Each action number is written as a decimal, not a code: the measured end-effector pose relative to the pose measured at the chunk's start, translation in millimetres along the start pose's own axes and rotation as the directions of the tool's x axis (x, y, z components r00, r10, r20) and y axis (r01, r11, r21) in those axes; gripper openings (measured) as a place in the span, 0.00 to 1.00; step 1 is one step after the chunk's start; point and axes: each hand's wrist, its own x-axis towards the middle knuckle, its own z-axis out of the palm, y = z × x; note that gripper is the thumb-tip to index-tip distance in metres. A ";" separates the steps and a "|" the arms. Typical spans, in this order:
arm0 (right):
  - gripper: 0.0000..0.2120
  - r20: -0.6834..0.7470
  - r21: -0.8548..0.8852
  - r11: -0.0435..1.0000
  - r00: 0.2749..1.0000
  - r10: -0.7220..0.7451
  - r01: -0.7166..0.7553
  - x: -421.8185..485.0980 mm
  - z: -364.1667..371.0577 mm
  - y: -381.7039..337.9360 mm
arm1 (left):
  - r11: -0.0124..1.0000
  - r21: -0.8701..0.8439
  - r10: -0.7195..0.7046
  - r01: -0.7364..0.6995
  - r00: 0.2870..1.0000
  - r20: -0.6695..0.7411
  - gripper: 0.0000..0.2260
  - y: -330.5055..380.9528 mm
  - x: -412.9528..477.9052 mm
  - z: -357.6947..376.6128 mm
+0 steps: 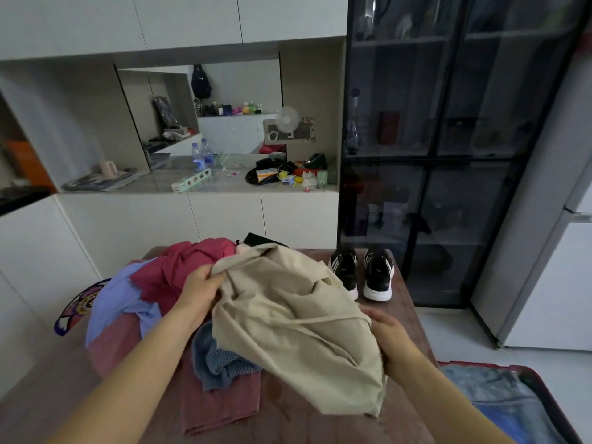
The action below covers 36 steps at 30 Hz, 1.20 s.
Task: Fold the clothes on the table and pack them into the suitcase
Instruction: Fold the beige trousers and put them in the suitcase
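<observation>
Beige garment (288, 315) crumpled: left hand (201, 288) grips its corner, right hand (389, 336) blurred at its edge, hold unclear. Clothes pile (179, 270) beside it unfolded; suitcase (487, 365) seemingly part-filled.

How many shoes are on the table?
2. One black white-soled sneaker stands beside the beige cloth garment; the other black sneaker stands right of it. The clothes pile may hide more.

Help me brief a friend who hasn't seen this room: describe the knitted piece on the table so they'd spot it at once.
Start at the reddish-brown table heaped with clothes. Under the near left edge of the big beige garment lies the knitted piece, on a dusty-pink cloth. It alone is grey-blue with an open, chunky knit; its neighbours are smooth fabric.
</observation>
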 end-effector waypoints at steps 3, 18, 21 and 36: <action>0.09 -0.052 -0.131 0.975 0.981 -0.187 0.179 7.4 -16.3 -23.3 | 0.810 0.586 -0.173 -0.001 0.955 0.240 0.03 -15.9 -11.2 -7.7; 0.12 0.112 -0.829 0.530 0.982 -0.155 0.178 10.6 -60.1 16.0 | 0.324 0.674 -0.160 -0.664 0.664 0.731 0.29 -24.2 -64.0 141.7; 0.16 0.033 -0.954 0.296 0.999 -0.040 0.044 9.5 -83.7 37.3 | 0.208 0.743 -0.252 -0.636 0.699 0.669 0.29 -62.1 -59.7 138.9; 0.18 0.282 -0.917 0.276 0.957 -0.067 0.289 -6.9 -79.0 102.6 | 0.210 0.807 -0.385 -0.551 0.712 0.587 0.25 -90.7 -62.5 132.0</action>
